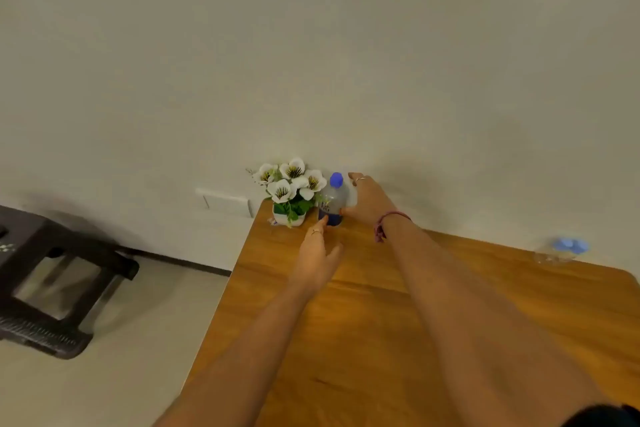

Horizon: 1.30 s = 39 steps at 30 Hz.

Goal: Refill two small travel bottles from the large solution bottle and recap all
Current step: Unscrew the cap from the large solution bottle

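One large solution bottle (333, 199) with a blue cap stands upright at the far left corner of the desk (398, 322). At the far right edge of the desk, well apart from it, lies a blurred cluster of small clear bottles with blue caps (562, 249); the number in the cluster cannot be told. One white pot of white flowers (290, 192) stands just beside the large bottle, on its left.

The desk is wood-toned with a rounded right corner and is set against a plain pale wall (311, 45). A wall socket plate (225, 203) sits just left of the desk. One dark plastic stool (52, 274) stands on the light floor at left.

The right hand (367, 199) wraps the right side of the large bottle, fingers spread behind it and thumb in front. The left hand (318, 253) is relaxed with fingers extended, fingertips at the bottle's base; contact cannot be told.
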{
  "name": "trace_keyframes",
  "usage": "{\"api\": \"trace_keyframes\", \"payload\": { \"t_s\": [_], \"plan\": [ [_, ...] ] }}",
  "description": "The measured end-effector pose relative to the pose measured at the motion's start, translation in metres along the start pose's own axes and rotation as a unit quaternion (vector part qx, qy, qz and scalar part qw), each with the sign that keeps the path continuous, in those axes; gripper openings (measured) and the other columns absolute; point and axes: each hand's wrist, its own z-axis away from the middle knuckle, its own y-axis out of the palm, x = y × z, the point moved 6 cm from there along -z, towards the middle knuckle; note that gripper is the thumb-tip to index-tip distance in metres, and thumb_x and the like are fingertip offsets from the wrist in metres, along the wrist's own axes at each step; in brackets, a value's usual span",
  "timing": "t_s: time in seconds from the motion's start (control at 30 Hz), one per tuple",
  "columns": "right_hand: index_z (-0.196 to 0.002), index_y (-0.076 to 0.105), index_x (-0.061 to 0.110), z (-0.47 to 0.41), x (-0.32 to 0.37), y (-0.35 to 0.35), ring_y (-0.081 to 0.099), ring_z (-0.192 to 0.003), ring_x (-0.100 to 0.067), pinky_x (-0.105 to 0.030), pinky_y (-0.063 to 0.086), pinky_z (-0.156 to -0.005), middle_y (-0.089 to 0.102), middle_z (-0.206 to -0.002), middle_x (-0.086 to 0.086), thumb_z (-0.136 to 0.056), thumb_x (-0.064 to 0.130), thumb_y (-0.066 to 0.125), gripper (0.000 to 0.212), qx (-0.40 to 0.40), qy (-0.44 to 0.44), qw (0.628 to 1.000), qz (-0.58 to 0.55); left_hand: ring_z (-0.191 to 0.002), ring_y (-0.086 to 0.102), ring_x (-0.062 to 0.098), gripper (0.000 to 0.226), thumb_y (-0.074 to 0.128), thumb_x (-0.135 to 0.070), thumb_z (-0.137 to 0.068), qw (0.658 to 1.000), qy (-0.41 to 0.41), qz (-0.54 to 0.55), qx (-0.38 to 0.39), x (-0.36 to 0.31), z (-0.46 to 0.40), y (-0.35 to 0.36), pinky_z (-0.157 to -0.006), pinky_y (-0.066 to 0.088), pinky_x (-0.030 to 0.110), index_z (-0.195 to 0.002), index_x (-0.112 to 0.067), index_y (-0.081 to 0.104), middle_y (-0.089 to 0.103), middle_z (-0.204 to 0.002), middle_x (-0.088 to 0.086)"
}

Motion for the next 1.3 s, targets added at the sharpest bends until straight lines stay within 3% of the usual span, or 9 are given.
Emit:
{"api": "trace_keyframes", "payload": {
  "t_s": [0.2, 0.37, 0.43, 0.63, 0.77, 0.93, 1.07, 1.17, 1.3],
  "plan": [
    [-0.135, 0.038, 0.008, -0.015, -0.006, 0.023, 0.048, -0.117, -0.03, -0.031, 0.04, -0.093, 0.043, -0.133, -0.014, -0.073, 0.023, 0.075, 0.074, -0.038, 0.028, 0.998, -0.046, -0.133, 0.041, 0.018, 0.063, 0.055, -0.018, -0.095, 0.999, -0.032, -0.004, -0.001, 0.021, 0.002, -0.003, -0.105, 0.038, 0.027, -0.149, -0.01, 0.023, 0.037, -0.149, 0.006],
    [-0.131, 0.038, 0.01, -0.026, -0.016, 0.035, 0.052, -0.112, -0.028, -0.035, 0.045, -0.091, 0.047, -0.129, -0.012, -0.069, 0.024, 0.08, 0.075, -0.095, 0.068, 0.984, -0.137, -0.126, 0.048, 0.016, 0.063, 0.057, -0.017, -0.094, 0.999, -0.037, 0.014, -0.021, 0.032, 0.003, -0.006, -0.104, 0.045, 0.034, -0.148, -0.014, 0.027, 0.042, -0.145, 0.005],
    [-0.128, 0.039, 0.01, -0.029, -0.017, 0.038, 0.052, -0.11, -0.027, -0.036, 0.046, -0.091, 0.049, -0.127, -0.011, -0.069, 0.027, 0.081, 0.075, -0.121, 0.078, 0.977, -0.156, -0.123, 0.048, 0.014, 0.061, 0.058, -0.017, -0.093, 0.999, -0.032, 0.013, -0.029, 0.034, 0.004, -0.006, -0.102, 0.045, 0.03, -0.147, -0.014, 0.029, 0.045, -0.142, 0.004],
    [-0.116, 0.042, 0.016, -0.008, -0.019, 0.038, 0.056, -0.093, -0.019, -0.025, 0.046, -0.071, 0.053, -0.106, 0.0, -0.062, 0.031, 0.082, 0.069, -0.179, 0.093, 0.962, -0.184, -0.118, 0.049, 0.01, 0.055, 0.057, -0.015, -0.093, 0.997, -0.022, 0.04, -0.056, 0.034, 0.008, -0.01, -0.093, 0.044, 0.022, -0.143, -0.018, 0.035, 0.049, -0.136, 0.0],
    [-0.115, 0.042, 0.019, 0.024, -0.028, 0.033, 0.056, -0.089, -0.014, -0.016, 0.043, -0.062, 0.051, -0.104, 0.004, -0.061, 0.031, 0.083, 0.068, -0.17, 0.091, 0.96, -0.203, -0.117, 0.051, 0.009, 0.05, 0.057, -0.012, -0.093, 0.996, -0.016, 0.064, -0.062, 0.031, 0.016, -0.012, -0.089, 0.044, 0.016, -0.14, -0.019, 0.04, 0.051, -0.134, -0.003],
    [-0.122, 0.046, 0.022, 0.083, -0.055, 0.027, 0.056, -0.096, -0.012, -0.021, 0.048, -0.075, 0.055, -0.111, 0.007, -0.058, 0.032, 0.084, 0.075, -0.126, 0.093, 0.965, -0.209, -0.119, 0.051, 0.009, 0.049, 0.057, -0.009, -0.093, 0.996, 0.0, 0.067, -0.062, 0.016, 0.035, -0.003, -0.099, 0.046, 0.026, -0.139, -0.017, 0.042, 0.051, -0.136, -0.002],
    [-0.129, 0.046, 0.019, 0.137, -0.083, 0.026, 0.056, -0.101, -0.011, -0.023, 0.05, -0.08, 0.055, -0.118, 0.007, -0.059, 0.033, 0.083, 0.08, -0.102, 0.107, 0.968, -0.205, -0.123, 0.048, 0.007, 0.058, 0.058, -0.006, -0.092, 0.996, 0.016, 0.086, -0.012, -0.006, 0.056, 0.02, -0.101, 0.044, 0.024, -0.144, -0.016, 0.035, 0.048, -0.136, -0.008],
    [-0.131, 0.044, 0.019, 0.178, -0.105, 0.026, 0.056, -0.103, -0.011, -0.025, 0.051, -0.082, 0.054, -0.122, 0.007, -0.061, 0.035, 0.083, 0.082, -0.09, 0.118, 0.967, -0.206, -0.13, 0.045, 0.009, 0.062, 0.061, -0.009, -0.091, 0.994, 0.042, 0.087, 0.057, -0.023, 0.075, 0.047, -0.104, 0.04, 0.023, -0.145, -0.016, 0.033, 0.045, -0.145, -0.003],
    [-0.124, 0.048, 0.025, 0.224, -0.123, 0.021, 0.056, -0.103, -0.01, -0.025, 0.05, -0.081, 0.055, -0.117, 0.01, -0.058, 0.04, 0.083, 0.076, -0.101, 0.115, 0.963, -0.221, -0.131, 0.046, 0.012, 0.06, 0.066, -0.014, -0.088, 0.986, 0.115, 0.006, 0.121, -0.045, 0.095, 0.085, -0.111, 0.038, 0.035, -0.143, -0.015, 0.042, 0.049, -0.143, 0.001]
  ]
}}
